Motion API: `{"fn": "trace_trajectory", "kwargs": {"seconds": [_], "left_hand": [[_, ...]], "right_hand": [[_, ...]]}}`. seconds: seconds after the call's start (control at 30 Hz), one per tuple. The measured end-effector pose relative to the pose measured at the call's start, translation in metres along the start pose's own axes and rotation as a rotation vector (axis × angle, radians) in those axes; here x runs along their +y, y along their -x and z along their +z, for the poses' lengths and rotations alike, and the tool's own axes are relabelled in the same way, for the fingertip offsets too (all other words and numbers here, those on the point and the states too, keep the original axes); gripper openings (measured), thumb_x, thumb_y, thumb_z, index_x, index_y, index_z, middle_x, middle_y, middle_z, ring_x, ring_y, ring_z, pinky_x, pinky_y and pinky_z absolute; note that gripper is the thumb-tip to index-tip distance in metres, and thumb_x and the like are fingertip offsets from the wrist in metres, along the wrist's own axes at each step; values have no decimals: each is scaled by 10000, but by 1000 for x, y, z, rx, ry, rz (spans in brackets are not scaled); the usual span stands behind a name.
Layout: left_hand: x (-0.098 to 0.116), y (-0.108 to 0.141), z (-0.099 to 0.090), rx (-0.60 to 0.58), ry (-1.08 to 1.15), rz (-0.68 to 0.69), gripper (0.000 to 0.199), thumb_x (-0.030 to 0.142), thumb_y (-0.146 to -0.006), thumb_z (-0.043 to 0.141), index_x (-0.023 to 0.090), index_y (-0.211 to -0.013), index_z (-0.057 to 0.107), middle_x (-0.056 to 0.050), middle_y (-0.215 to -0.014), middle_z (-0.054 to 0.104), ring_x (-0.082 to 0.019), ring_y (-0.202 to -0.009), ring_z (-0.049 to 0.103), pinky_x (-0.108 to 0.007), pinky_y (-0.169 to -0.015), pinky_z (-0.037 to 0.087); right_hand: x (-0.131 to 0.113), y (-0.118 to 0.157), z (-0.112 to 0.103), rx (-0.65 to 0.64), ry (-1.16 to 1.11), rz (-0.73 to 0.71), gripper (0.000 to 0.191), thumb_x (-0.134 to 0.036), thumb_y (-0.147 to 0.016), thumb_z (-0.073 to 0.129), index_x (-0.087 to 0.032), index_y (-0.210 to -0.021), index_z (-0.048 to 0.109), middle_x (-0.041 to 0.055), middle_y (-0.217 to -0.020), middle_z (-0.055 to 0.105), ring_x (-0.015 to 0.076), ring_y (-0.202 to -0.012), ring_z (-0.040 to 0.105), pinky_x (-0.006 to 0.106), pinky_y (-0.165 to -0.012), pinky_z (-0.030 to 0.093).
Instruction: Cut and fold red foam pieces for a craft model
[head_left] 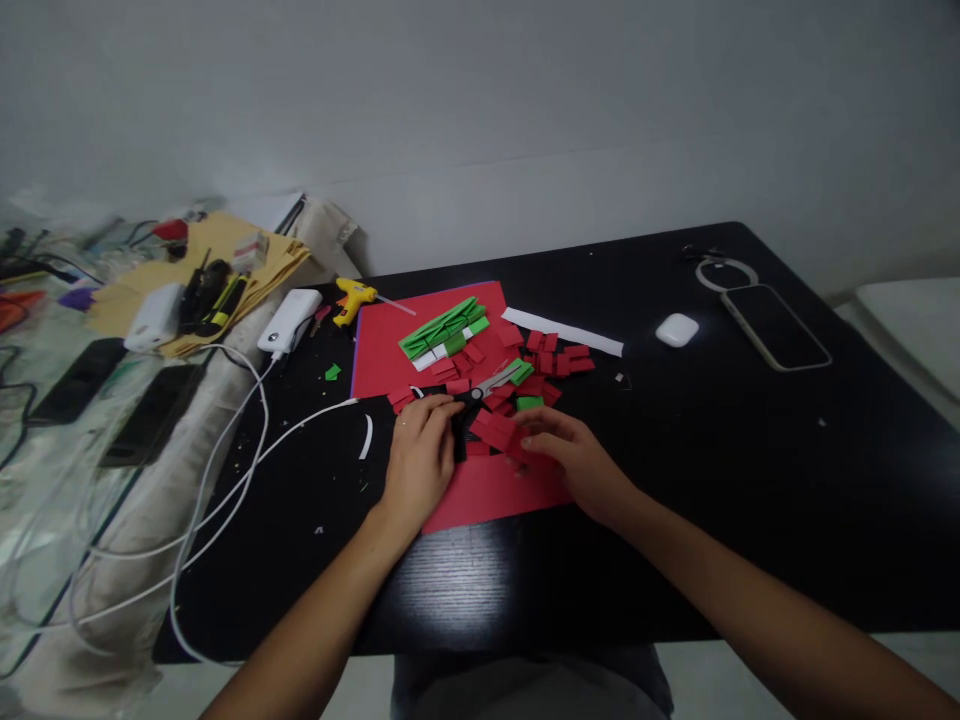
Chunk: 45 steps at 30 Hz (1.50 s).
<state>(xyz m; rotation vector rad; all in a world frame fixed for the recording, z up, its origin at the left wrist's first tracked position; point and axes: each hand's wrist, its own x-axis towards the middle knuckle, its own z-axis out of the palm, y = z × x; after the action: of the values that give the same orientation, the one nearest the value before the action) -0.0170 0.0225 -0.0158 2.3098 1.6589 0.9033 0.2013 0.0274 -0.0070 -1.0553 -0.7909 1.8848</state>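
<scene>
On the black table, my left hand [420, 445] is closed over the dark handles of a pair of scissors [480, 393]. The blades point up and right across loose folded paper pieces. Close by on the right, my right hand [562, 450] pinches folded red paper [495, 430], partly hidden by the fingers. Beneath lies a red sheet [472, 500]. Several small red folded pieces [551, 355] are scattered beyond the hands, with a few green pieces [521, 372] among them. Green pleated paper strips [446, 330] rest on a larger red sheet [375, 345].
A yellow glue gun [352, 300] lies at the back left, near a white power bank [289, 320] with a white cable [262, 450]. A white paper strip [562, 330] is behind the pieces. To the right are a white earphone case [677, 330] and a phone [776, 325].
</scene>
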Motion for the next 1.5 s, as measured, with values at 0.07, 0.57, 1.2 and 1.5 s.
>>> {"fn": "trace_trajectory", "kwargs": {"seconds": [0.07, 0.57, 1.2, 1.5], "left_hand": [[-2, 0, 1, -5, -51, 1, 296, 103, -991, 475, 194, -1218, 641, -125, -1263, 675, -278, -1177, 612, -461, -1016, 464], [-12, -4, -12, 45, -210, -4, 275, 81, -943, 501, 183, -1105, 698, -118, -1136, 728, -296, -1074, 639, -471, -942, 472], [-6, -2, -18, -194, 37, -161, 280, 305, -1030, 459, 154, -1255, 526, -168, -1170, 676, -303, -1051, 680, -431, -892, 532], [13, -1, -24, -441, 546, -200, 140, 324, -946, 631, 199, -1010, 623, -23, -898, 594, -173, -816, 559, -270, -739, 448]], "right_hand": [[0, -1, 0, 26, -19, -3, 181, -195, -692, 770, -206, -868, 731, -9, -801, 720, 140, -659, 644, 279, -627, 558], [-9, -6, -4, 179, -111, -82, 324, -243, -597, 941, -188, -852, 748, -3, -815, 718, 152, -758, 684, 291, -680, 611], [-28, -13, -18, 282, -114, -196, 368, -284, -608, 946, -226, -900, 729, -9, -840, 719, 179, -813, 718, 257, -590, 618], [-28, -20, -27, 346, -151, -339, 359, -287, -653, 932, -245, -928, 704, -28, -907, 711, 154, -803, 726, 332, -789, 647]]}}
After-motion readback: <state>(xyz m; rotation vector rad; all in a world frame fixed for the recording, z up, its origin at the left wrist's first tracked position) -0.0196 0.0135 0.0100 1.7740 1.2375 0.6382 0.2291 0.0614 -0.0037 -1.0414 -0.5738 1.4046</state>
